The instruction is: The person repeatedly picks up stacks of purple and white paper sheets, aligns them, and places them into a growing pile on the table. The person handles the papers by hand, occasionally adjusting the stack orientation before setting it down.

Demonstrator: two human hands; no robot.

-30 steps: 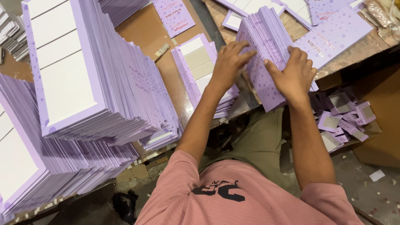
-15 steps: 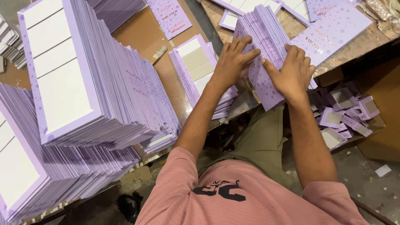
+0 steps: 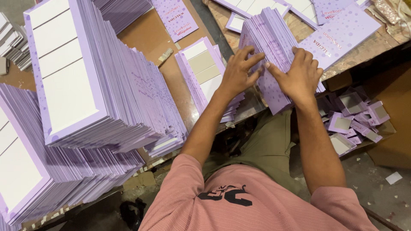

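A thick bundle of lilac printed card sheets (image 3: 267, 32) stands on edge at the front of the brown workbench (image 3: 145, 40). My left hand (image 3: 237, 75) presses on its left face, fingers spread over the sheet edges. Gripping the right side, my right hand (image 3: 299, 72) has its thumb pointing toward the left hand. The two hands nearly touch on top of the bundle. Just left of my left wrist lies a short flat pile of lilac cards with white and grey panels (image 3: 203, 70).
Two tall leaning stacks of the same lilac panel cards (image 3: 81, 81) fill the left. More lilac sheets (image 3: 342, 36) lie at the back right. A cardboard box of small lilac folded boxes (image 3: 355, 119) sits on the floor by my right leg.
Both hands have shifted along the bundle and drawn closer together, the left hand's fingers now spread over the sheet edges. The bundle stays on edge in the same place.
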